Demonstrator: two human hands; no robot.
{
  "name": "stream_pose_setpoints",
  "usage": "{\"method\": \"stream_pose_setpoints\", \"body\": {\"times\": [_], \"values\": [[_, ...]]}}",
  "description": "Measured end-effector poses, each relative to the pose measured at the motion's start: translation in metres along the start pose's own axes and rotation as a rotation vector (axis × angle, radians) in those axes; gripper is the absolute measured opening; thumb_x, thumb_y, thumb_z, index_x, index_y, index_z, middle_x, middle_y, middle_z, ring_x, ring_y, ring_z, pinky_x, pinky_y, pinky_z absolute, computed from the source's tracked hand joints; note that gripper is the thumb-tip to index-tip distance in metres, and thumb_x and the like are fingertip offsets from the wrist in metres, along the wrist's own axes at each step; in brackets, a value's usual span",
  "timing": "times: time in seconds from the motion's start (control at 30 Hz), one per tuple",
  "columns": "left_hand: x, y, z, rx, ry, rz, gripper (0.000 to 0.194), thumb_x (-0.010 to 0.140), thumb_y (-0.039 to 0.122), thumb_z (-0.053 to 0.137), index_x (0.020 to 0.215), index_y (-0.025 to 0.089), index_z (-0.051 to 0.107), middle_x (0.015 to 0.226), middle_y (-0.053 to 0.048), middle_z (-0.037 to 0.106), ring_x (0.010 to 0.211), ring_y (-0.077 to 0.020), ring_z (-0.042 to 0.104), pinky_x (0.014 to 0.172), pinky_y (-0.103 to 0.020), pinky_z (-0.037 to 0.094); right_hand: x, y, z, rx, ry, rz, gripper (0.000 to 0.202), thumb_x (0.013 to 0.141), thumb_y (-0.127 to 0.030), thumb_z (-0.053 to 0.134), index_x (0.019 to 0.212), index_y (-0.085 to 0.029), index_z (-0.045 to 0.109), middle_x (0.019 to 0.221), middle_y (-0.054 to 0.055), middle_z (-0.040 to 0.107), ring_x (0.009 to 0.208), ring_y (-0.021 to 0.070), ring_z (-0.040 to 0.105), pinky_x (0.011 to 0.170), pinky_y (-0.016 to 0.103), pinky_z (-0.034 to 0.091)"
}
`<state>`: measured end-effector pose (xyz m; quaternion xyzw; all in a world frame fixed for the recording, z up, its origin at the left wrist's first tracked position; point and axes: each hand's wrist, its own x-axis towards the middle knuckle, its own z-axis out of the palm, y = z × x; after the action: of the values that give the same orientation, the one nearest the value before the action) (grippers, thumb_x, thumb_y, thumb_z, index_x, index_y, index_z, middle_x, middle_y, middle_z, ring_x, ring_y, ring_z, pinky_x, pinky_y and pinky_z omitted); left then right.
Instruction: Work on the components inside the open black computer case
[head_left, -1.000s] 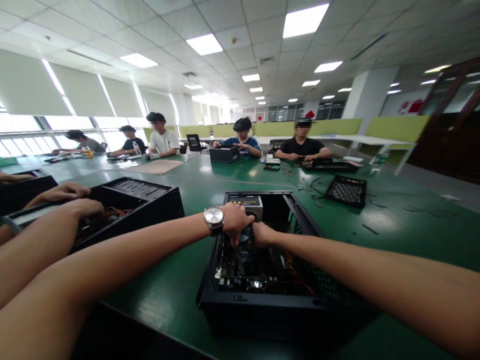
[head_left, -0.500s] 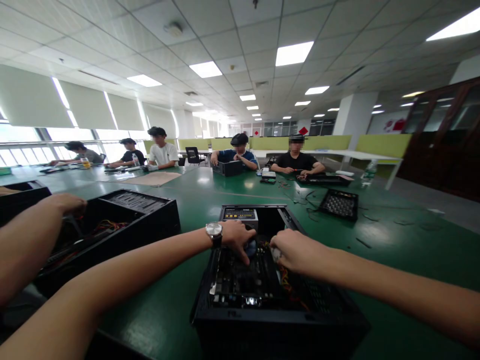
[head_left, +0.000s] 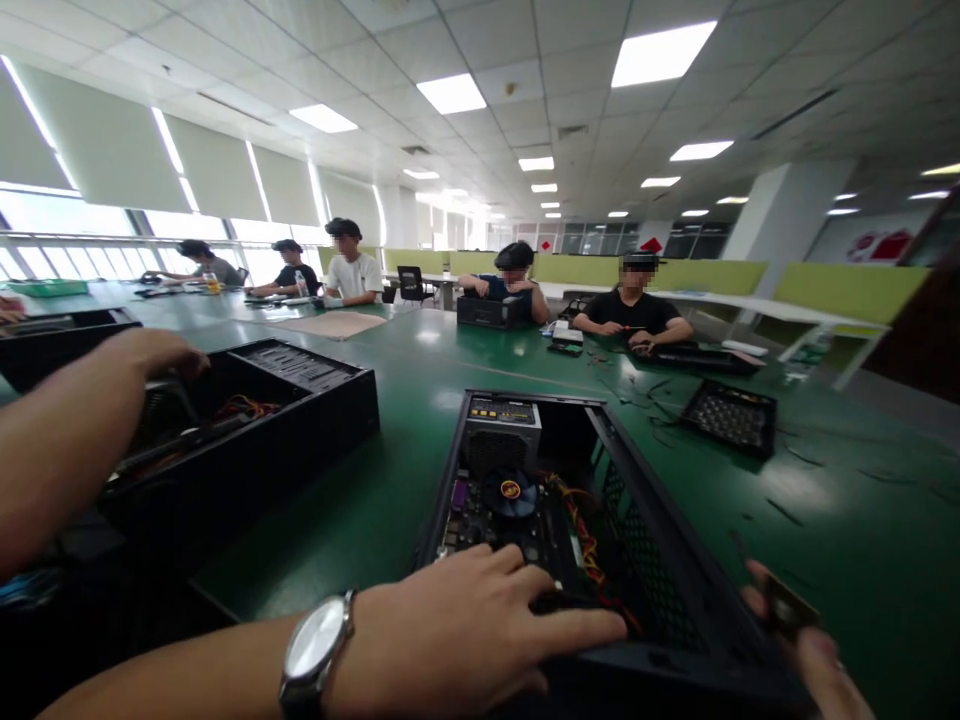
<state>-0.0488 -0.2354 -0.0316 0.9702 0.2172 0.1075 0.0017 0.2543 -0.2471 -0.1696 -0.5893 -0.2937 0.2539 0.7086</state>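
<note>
An open black computer case (head_left: 660, 500) lies on the green table in front of me. Inside are a fan with a yellow and red centre (head_left: 511, 490), a grey power supply (head_left: 504, 425) and red and yellow cables (head_left: 585, 530). My left hand (head_left: 472, 625), with a watch at the wrist, rests over the front of the case, its index finger stretched along the near edge. Beyond the case's right side, my right hand (head_left: 810, 650) pinches a small flat brownish piece (head_left: 789, 608) between thumb and fingers.
A second open case (head_left: 322, 430) stands at the left, with another person's hand (head_left: 161, 355) over it. A black tray with round shapes (head_left: 731, 415) and loose cable scraps lie at the right. Several people sit across the green table (head_left: 420, 365).
My left hand has come back from the fan to the near edge. My right hand has left the inside of the case and moved right. The fan now shows. The view has shifted right.
</note>
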Motion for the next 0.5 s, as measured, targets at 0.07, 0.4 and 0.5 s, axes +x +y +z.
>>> {"method": "stream_pose_setpoints", "body": {"times": [0.07, 0.4, 0.5], "values": [[0.005, -0.021, 0.009, 0.094, -0.003, -0.056, 0.074, 0.097, 0.038, 0.064, 0.159, 0.037, 0.024, 0.113, -0.004, 0.070, 0.094, -0.0231, 0.068, 0.080, -0.032, 0.053, 0.014, -0.002, 0.034, 0.039, -0.020, -0.034, 0.068, 0.093, -0.060, 0.053, 0.144, -0.015, 0.054, 0.133, 0.014, 0.064, 0.116, 0.0314, 0.065, 0.086, 0.040, 0.060], [0.005, -0.148, 0.029, 0.431, 0.353, -0.494, 0.068, 0.092, 0.006, 0.053, 0.154, 0.027, 0.035, 0.156, -0.014, 0.038, 0.144, -0.0350, 0.036, 0.112, -0.052, 0.038, 0.111, 0.030, 0.307, -0.350, -0.190, -0.275, 0.056, 0.107, -0.048, 0.024, 0.138, -0.010, 0.051, 0.135, 0.018, 0.058, 0.123, 0.0286, 0.057, 0.101, 0.047, 0.048], [0.012, -0.124, 0.047, 0.349, 0.400, -0.410, 0.060, 0.091, 0.008, 0.051, 0.149, 0.024, 0.042, 0.152, -0.013, 0.042, 0.142, -0.0328, 0.037, 0.113, -0.051, 0.039, 0.113, 0.033, 0.365, -0.431, -0.249, -0.288, 0.044, 0.102, -0.047, 0.052, 0.136, -0.019, 0.054, 0.139, 0.013, 0.055, 0.125, 0.0289, 0.055, 0.104, 0.053, 0.045]]}}
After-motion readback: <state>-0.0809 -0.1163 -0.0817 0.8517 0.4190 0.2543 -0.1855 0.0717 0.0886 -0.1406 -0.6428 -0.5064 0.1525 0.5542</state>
